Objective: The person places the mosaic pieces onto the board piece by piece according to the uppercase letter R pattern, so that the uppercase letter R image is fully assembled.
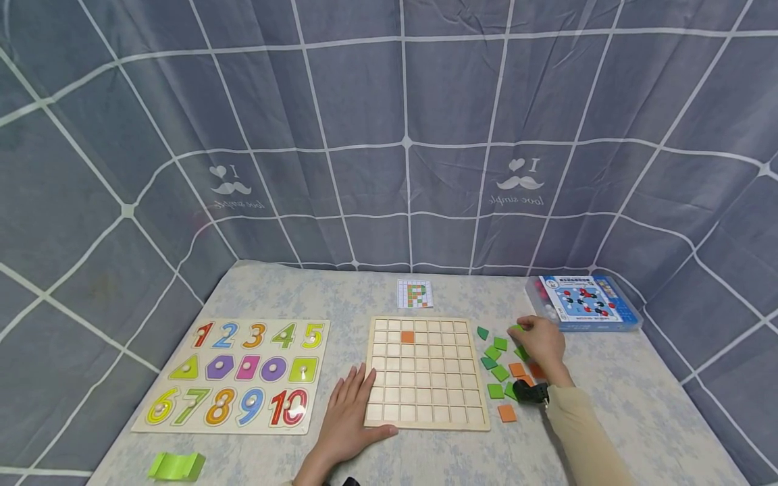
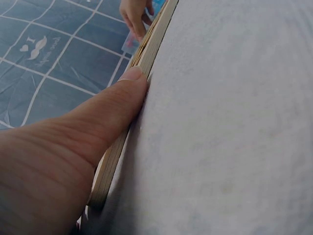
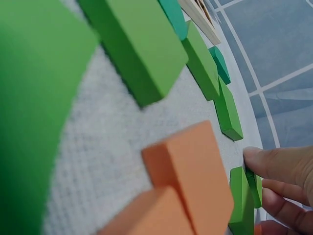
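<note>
A wooden grid board (image 1: 428,374) lies on the table with one orange square tile (image 1: 408,337) in an upper cell. My left hand (image 1: 346,412) rests at its lower left corner, fingers straight along the left side; in the left wrist view the thumb (image 2: 110,110) presses the front edge. To the right of the board, my right hand (image 1: 542,341) reaches over loose tiles. Its thumb and fingers pinch a green tile (image 3: 255,188), beside another green tile (image 3: 240,200). Closer to that wrist camera lie orange tiles (image 3: 193,166) and more green ones.
A small pattern card (image 1: 415,294) lies behind the board. At the back right sits a clear box (image 1: 632,320) with a molecule picture. On the left are a number-and-shape puzzle (image 1: 231,337) and a green curved block (image 1: 176,466). Grey checked curtains (image 1: 365,182) surround the table.
</note>
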A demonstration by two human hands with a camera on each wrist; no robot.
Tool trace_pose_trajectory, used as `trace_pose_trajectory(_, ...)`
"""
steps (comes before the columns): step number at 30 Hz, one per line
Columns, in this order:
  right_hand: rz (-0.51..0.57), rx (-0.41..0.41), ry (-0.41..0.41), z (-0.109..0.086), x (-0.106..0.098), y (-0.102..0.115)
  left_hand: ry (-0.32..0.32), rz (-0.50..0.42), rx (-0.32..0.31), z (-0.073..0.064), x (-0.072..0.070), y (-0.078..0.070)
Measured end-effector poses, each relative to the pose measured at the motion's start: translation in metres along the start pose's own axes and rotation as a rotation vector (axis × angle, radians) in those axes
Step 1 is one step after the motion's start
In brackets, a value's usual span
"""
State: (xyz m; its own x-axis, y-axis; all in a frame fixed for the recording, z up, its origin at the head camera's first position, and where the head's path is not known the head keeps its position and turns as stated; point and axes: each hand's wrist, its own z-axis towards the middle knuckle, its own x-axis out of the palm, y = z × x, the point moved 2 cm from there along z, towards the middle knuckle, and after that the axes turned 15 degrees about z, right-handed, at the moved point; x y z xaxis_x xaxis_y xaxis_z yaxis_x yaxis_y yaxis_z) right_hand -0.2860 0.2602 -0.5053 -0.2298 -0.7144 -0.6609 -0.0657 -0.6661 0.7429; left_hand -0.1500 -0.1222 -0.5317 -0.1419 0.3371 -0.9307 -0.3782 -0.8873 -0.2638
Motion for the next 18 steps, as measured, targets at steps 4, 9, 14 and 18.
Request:
trace_pose_trajectory(4, -0.005, 0.016, -0.017, -0.0006, -0.0004, 0.0001, 0.010, -0.003, -0.004, -0.0002, 0.0009, 0.0005)
trace_pose_trajectory(9, -0.027, 0.020, -0.044, -0.0023, -0.0015, 0.0006, 0.032, -0.010, -0.011, -0.0001, 0.0011, 0.0008)
trace_pose_trajectory(14, -0.028, 0.040, -0.063, -0.0047, -0.0022, 0.0028, 0.037, -0.015, -0.011, 0.0003, -0.0001, 0.0007)
trace_pose_trajectory(18, -0.036, 0.050, -0.066, -0.0058, -0.0018, 0.0031, 0.053, -0.017, -0.015, 0.0004, -0.0012, 0.0004)
